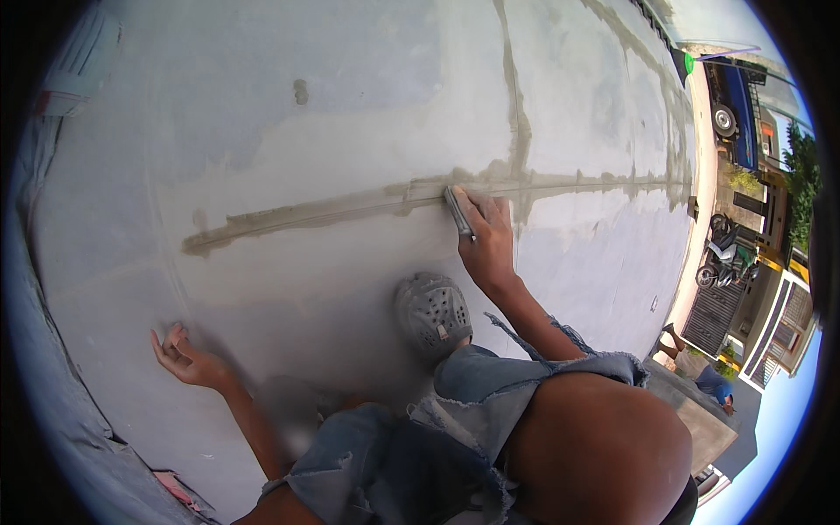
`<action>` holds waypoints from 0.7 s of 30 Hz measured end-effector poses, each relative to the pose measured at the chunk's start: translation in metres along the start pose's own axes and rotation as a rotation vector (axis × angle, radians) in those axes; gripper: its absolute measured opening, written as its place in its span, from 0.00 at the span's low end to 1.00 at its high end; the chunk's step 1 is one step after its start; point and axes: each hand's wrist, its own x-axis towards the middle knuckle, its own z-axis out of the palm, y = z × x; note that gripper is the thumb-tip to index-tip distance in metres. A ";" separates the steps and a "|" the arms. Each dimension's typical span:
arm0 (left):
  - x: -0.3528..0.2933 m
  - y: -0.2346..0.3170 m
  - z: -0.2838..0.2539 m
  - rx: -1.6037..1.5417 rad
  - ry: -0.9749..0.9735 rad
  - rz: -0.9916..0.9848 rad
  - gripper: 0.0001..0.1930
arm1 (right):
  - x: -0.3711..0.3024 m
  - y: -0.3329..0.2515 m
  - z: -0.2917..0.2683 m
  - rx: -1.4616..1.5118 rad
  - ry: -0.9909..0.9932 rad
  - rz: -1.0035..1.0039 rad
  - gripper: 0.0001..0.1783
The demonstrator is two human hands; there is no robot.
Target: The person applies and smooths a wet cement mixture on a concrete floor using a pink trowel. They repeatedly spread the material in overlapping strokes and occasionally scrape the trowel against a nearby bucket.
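My right hand [487, 241] grips a flat grey putty scraper [459, 213], its long edge close to a darker filled seam [324, 213] across the pale grey panel surface [350, 114]. Fingers wrap over the scraper, hiding part of it. Farther left, my left hand [190, 359] holds nothing; its fingers are apart and loosely bent, near the bare grey surface. Between the hands is my grey perforated clog [431, 313]. A second filled seam [514, 96] meets the long one just beyond the right hand.
A whitish bucket [83, 66] stands at the far left. Bunched sheeting [74, 376] runs along the left edge. Past the surface's right edge are a blue truck [733, 109], motorcycles [724, 254], a gate [713, 315] and a person in blue [716, 385].
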 end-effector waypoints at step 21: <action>-0.004 0.009 0.000 -0.026 -0.002 -0.041 0.24 | -0.015 -0.034 -0.001 0.200 -0.126 -0.008 0.31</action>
